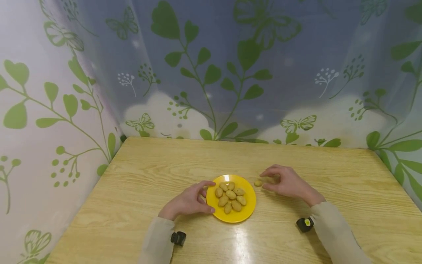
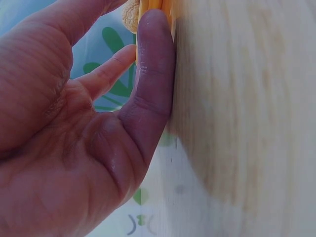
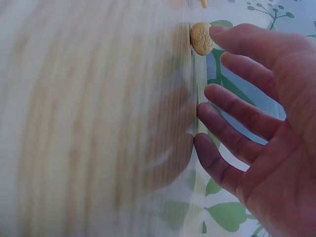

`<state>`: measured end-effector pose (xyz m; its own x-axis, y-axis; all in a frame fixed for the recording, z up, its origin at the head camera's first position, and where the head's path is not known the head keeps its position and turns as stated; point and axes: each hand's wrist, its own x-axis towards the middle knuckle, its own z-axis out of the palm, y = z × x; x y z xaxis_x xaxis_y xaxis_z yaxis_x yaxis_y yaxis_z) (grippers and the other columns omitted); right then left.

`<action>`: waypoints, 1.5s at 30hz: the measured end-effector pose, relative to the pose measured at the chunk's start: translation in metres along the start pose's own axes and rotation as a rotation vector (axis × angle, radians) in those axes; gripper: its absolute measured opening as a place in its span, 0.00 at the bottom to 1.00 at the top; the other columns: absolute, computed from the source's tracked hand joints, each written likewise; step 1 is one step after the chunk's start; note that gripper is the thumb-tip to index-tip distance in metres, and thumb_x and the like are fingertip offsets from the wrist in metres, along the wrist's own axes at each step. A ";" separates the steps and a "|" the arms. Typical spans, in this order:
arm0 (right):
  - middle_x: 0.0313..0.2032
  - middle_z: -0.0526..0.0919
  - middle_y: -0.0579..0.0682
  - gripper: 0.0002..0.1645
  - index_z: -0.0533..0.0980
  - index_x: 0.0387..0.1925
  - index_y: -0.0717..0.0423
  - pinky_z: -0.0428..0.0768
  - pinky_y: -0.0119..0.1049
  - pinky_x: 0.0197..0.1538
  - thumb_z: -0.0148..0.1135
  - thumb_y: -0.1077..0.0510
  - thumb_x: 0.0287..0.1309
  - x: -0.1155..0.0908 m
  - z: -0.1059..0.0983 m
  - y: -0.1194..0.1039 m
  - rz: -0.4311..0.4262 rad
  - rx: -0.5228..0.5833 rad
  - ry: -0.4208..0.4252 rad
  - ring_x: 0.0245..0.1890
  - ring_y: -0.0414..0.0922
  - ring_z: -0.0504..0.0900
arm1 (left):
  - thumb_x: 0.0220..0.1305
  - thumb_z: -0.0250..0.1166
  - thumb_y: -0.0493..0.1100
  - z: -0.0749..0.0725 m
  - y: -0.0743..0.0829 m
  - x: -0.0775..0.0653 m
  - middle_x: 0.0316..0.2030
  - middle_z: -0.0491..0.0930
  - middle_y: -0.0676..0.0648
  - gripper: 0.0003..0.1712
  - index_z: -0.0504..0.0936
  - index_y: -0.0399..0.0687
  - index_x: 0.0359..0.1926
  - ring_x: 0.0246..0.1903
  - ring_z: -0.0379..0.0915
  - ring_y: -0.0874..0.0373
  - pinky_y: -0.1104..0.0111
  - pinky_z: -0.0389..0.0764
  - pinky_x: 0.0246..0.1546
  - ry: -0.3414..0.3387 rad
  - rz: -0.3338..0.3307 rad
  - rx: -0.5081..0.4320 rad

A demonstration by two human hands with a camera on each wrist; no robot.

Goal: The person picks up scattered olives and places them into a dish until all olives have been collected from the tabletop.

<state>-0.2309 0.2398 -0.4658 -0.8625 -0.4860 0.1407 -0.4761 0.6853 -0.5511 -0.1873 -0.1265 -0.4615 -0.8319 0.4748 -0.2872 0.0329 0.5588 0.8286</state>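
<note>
A round yellow plate (image 1: 249,211) lies on the wooden table, heaped with several tan, oval walnuts (image 1: 230,194). My left hand (image 1: 189,200) holds the plate by its left rim, thumb at the near side and forefinger at the far side. In the left wrist view the plate's edge (image 2: 143,7) shows behind the curled little finger. Just right of the plate, a single walnut (image 1: 258,182) with a wrinkled shell lies on the table. My right hand (image 1: 287,181) is beside it, thumb and fingers apart and loosely bent around a gap. In the right wrist view the thumb tip overlaps this walnut (image 3: 200,39); contact is unclear.
The light wooden table (image 1: 148,161) spreads around the plate on all sides. A patterned curtain (image 1: 197,91) with leaves and butterflies hangs along its back edge, with more of it at left and right. A dark wrist camera (image 1: 178,238) sits on the left sleeve, another (image 1: 304,224) on the right.
</note>
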 end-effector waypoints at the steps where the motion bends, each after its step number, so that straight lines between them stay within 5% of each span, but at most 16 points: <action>1: 0.50 0.87 0.49 0.17 0.85 0.50 0.48 0.80 0.55 0.54 0.73 0.52 0.60 0.001 0.000 0.000 0.006 -0.003 -0.010 0.49 0.50 0.84 | 0.55 0.79 0.43 0.000 0.000 0.000 0.46 0.76 0.45 0.47 0.67 0.53 0.73 0.36 0.82 0.60 0.68 0.82 0.41 -0.001 0.000 -0.001; 15: 0.49 0.86 0.46 0.15 0.86 0.49 0.43 0.77 0.42 0.46 0.73 0.50 0.59 0.007 0.000 0.002 0.046 0.008 -0.089 0.42 0.43 0.79 | 0.55 0.79 0.41 -0.001 0.003 -0.003 0.46 0.76 0.44 0.47 0.67 0.53 0.73 0.36 0.82 0.60 0.68 0.82 0.40 0.000 0.001 -0.020; 26: 0.48 0.85 0.49 0.13 0.87 0.45 0.43 0.79 0.52 0.52 0.75 0.51 0.58 0.009 0.001 0.000 0.024 0.015 -0.076 0.47 0.49 0.82 | 0.56 0.79 0.43 0.000 0.002 -0.002 0.47 0.75 0.44 0.47 0.67 0.53 0.73 0.37 0.82 0.60 0.68 0.82 0.41 -0.003 -0.005 -0.006; 45: 0.47 0.84 0.47 0.06 0.87 0.40 0.39 0.78 0.50 0.52 0.73 0.53 0.60 0.010 0.002 0.002 0.036 0.034 -0.084 0.47 0.47 0.80 | 0.55 0.79 0.42 0.000 0.003 -0.002 0.46 0.75 0.44 0.47 0.67 0.53 0.73 0.36 0.82 0.60 0.69 0.81 0.40 -0.004 0.004 -0.009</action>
<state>-0.2400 0.2351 -0.4670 -0.8610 -0.5059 0.0514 -0.4373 0.6851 -0.5826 -0.1853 -0.1263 -0.4585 -0.8297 0.4799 -0.2852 0.0314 0.5502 0.8344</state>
